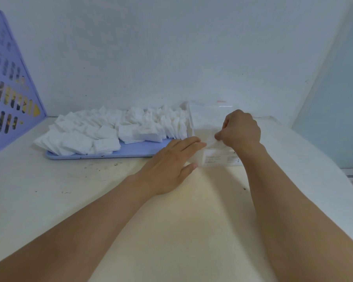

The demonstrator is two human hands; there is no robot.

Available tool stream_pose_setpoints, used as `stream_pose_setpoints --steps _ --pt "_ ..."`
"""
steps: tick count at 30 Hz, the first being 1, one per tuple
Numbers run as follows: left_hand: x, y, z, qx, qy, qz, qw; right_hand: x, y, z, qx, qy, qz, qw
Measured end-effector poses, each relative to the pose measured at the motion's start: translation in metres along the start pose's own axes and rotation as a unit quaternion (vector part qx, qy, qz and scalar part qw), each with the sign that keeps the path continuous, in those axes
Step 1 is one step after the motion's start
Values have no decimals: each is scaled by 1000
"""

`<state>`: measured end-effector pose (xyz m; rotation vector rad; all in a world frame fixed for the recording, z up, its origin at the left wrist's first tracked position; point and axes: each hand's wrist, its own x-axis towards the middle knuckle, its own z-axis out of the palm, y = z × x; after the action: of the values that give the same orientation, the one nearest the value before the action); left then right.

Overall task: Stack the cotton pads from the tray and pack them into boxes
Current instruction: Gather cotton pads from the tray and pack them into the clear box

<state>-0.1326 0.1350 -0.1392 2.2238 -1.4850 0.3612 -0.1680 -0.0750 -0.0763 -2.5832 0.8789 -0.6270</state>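
Note:
Several white square cotton pads [102, 131] lie heaped on a light blue tray [135, 150] at the back of the table. Right of the tray stands a clear plastic box [218, 158] with a printed label on its front; its lid [204, 115] stands raised behind it. My left hand [171, 161] lies against the box's left side with straight fingers. My right hand [240, 129] is over the box with curled fingers, pinching something white and thin at the box's top. What fills the box is hard to tell.
A purple slotted plastic basket [10, 90] stands at the far left against the wall. The cream table [130, 200] has a rounded edge on the right. A pale panel [334, 110] rises at the right.

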Motion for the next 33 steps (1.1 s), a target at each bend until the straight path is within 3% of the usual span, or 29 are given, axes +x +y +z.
stream_pose_setpoints --steps 5,9,12,17,24,27,30,31,33 --pt "-2 -2 2 -21 -26 -7 999 -2 -1 5 -30 17 -42 999" --pt "-2 -4 3 -32 -35 -5 999 -12 -14 -1 -9 38 -150 988" --pt "-1 -4 4 -29 -32 -3 999 -14 -21 -1 31 -39 -184 982" --pt "-1 -6 5 -31 -22 5 999 -5 -12 7 23 -172 -128 977" --pt "-1 -5 5 -48 -23 11 999 -3 -7 14 11 -156 -75 985" --pt "0 -9 -7 -128 44 -9 991 -16 -18 4 12 -64 -124 990" --pt "-6 -26 -36 -164 214 -106 957 -45 -43 -7 108 61 -172 977" --pt "-10 -35 -48 -155 259 -149 942 -57 -56 -8 155 50 -193 967" --pt "-22 -58 -76 -133 289 -246 916 -80 -86 -4 237 -49 -212 947"
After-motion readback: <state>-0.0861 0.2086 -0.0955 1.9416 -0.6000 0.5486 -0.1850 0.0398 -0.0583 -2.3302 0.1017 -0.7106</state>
